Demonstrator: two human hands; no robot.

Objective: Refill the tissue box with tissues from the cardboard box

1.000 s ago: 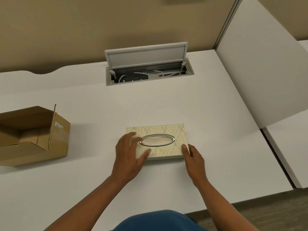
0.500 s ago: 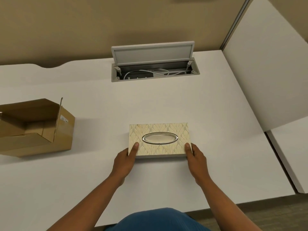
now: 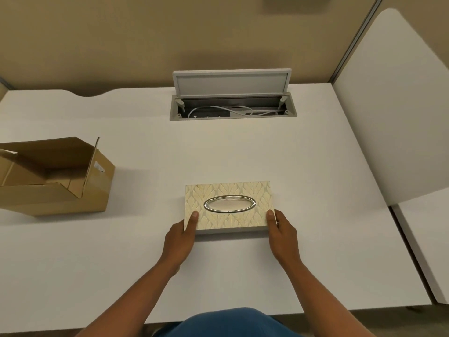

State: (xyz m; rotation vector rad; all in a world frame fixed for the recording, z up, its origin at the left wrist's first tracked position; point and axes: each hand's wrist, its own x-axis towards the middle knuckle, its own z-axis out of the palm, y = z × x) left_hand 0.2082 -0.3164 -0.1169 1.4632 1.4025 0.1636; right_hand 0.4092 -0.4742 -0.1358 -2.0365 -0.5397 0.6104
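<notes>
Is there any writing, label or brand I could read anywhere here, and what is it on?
No text can be read.
Cardboard box: a small white sticker on its side carries dark marks, too small and blurred to read.
Tissue box: only a leaf pattern and a metal oval ring, no words or brand.
Desk and its open cable hatch: no lettering visible.
</notes>
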